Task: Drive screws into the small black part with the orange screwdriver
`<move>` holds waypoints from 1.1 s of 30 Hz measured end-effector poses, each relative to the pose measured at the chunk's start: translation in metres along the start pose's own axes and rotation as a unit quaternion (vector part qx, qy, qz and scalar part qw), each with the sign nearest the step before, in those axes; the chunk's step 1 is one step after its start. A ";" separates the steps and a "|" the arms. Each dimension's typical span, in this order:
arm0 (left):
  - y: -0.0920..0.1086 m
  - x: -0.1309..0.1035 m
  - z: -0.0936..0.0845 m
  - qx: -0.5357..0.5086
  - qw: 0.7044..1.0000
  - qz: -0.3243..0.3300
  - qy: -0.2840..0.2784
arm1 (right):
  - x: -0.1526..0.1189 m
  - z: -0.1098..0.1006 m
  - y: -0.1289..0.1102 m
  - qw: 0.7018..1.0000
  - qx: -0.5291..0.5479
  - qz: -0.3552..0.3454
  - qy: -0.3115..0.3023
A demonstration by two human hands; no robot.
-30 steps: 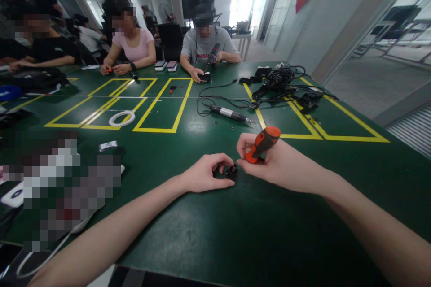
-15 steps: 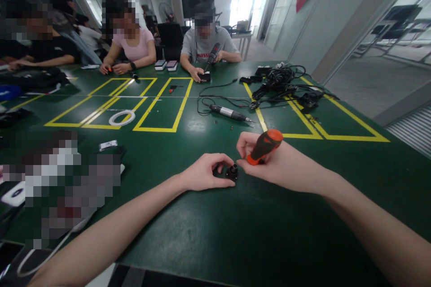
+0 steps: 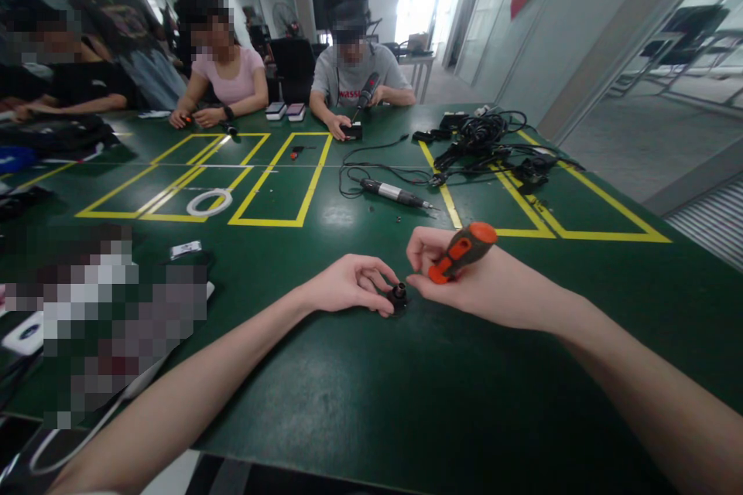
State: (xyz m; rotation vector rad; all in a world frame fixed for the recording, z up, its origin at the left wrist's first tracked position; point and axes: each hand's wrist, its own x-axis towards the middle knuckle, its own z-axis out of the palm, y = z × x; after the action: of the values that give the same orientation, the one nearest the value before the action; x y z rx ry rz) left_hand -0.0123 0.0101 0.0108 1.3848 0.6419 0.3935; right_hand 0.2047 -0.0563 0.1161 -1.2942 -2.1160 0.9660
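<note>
A small black part (image 3: 398, 295) with a short upright cylinder on top stands on the green table (image 3: 325, 402). My left hand (image 3: 355, 285) curves around its left side, thumb in front and fingers behind, gripping it at the edge. Just right of it, my right hand (image 3: 458, 274) is wrapped around an orange and dark grey screwdriver (image 3: 467, 251). The handle tilts up to the right, and its shaft is hidden by my hand.
A black and silver electric screwdriver (image 3: 395, 193) with a cord lies beyond my hands. Tangled black cables (image 3: 481, 141) are piled at the back right. A white ring (image 3: 209, 203) rests at left. Across the table a person (image 3: 360, 77) works with a power tool.
My left hand has shifted slightly, its thumb now against the black part's front left. The screwdriver handle has turned and leans a little further right.
</note>
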 end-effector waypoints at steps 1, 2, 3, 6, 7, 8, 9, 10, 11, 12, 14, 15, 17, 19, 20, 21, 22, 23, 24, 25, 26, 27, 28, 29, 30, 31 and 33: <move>0.001 0.000 0.000 -0.004 1.000 -0.004 0.000 | 0.000 0.000 -0.001 1.000 -0.003 0.000 0.004; 0.001 0.000 0.000 -0.009 1.000 -0.009 -0.001 | 0.000 -0.001 -0.001 1.000 -0.007 -0.003 0.007; 0.002 0.000 -0.001 -0.015 1.000 -0.014 -0.003 | 0.000 -0.001 -0.002 1.000 -0.011 -0.007 0.007; 0.003 0.001 -0.002 -0.031 0.999 -0.029 -0.010 | 0.001 0.000 -0.003 1.000 -0.019 -0.014 -0.003; 0.003 0.001 -0.002 -0.035 0.999 -0.034 -0.013 | 0.002 0.001 -0.003 1.000 -0.020 -0.011 -0.006; 0.002 0.001 -0.003 -0.037 0.999 -0.037 -0.015 | 0.002 0.001 -0.002 1.000 -0.021 -0.008 -0.006; 0.002 0.002 -0.003 -0.039 0.998 -0.040 -0.019 | 0.002 0.002 -0.002 1.000 -0.024 -0.004 -0.004; 0.001 0.002 -0.004 -0.039 0.998 -0.042 -0.022 | 0.002 0.002 -0.002 1.000 -0.026 -0.002 -0.001; 0.001 0.002 -0.004 -0.039 0.998 -0.043 -0.026 | 0.002 0.002 -0.002 1.000 -0.027 -0.003 0.001; 0.001 0.002 -0.005 -0.039 0.998 -0.043 -0.028 | 0.002 0.002 -0.002 1.000 -0.027 -0.007 0.002; 0.000 0.002 -0.005 -0.040 0.998 -0.040 -0.032 | 0.002 0.001 -0.002 1.000 -0.024 -0.019 0.002; 0.000 0.002 -0.006 -0.040 0.998 -0.038 -0.034 | 0.002 0.001 -0.003 1.000 -0.021 -0.022 -0.002; 0.000 0.002 -0.006 -0.040 0.998 -0.033 -0.038 | 0.001 0.001 -0.003 1.000 -0.017 -0.021 -0.012; 0.000 0.002 -0.007 -0.035 0.998 -0.027 -0.043 | 0.001 0.002 -0.003 1.000 -0.015 -0.013 -0.019; 0.000 0.002 -0.007 -0.032 0.998 -0.023 -0.045 | 0.001 0.002 -0.003 1.000 -0.017 -0.014 -0.014; -0.001 0.002 -0.007 -0.030 0.998 -0.018 -0.046 | 0.001 0.003 -0.003 1.000 -0.021 -0.018 -0.005; -0.001 0.002 -0.007 -0.028 0.998 -0.010 -0.046 | 0.001 0.003 -0.003 0.999 -0.025 -0.024 0.005; -0.002 0.002 -0.007 -0.026 0.999 -0.001 -0.045 | 0.001 0.003 -0.003 0.999 -0.028 -0.031 0.016; -0.002 0.002 -0.006 -0.023 0.999 0.010 -0.043 | 0.001 0.004 -0.002 0.998 -0.032 -0.038 0.023; -0.003 0.002 -0.005 -0.017 0.999 0.021 -0.038 | 0.001 0.003 -0.002 0.998 -0.035 -0.043 0.026; -0.003 0.001 -0.004 -0.008 0.999 0.031 -0.034 | 0.001 0.003 -0.002 0.998 -0.036 -0.045 0.025; -0.003 0.001 -0.003 0.003 0.999 0.040 -0.029 | 0.001 0.003 -0.002 0.998 -0.035 -0.044 0.022; -0.002 0.001 -0.002 0.016 0.999 0.045 -0.025 | 0.001 0.002 -0.003 0.999 -0.032 -0.039 0.020; -0.002 0.000 -0.001 0.028 0.998 0.048 -0.022 | 0.001 0.002 -0.003 0.999 -0.026 -0.032 0.017; -0.001 0.000 0.000 0.039 0.998 0.049 -0.018 | 0.002 0.001 -0.003 0.999 -0.017 -0.024 0.013; -0.001 -0.001 0.001 0.048 0.998 0.048 -0.015 | 0.002 0.001 -0.003 1.000 -0.007 -0.017 0.007; 0.000 -0.002 0.003 0.060 0.997 0.048 -0.008 | 0.002 0.002 -0.002 1.000 0.012 -0.007 -0.006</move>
State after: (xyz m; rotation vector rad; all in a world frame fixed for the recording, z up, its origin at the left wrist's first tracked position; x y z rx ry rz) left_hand -0.0116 0.0068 0.0111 1.5354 0.5949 0.4259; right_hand 0.2011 -0.0556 0.1167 -1.2648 -2.1137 0.9921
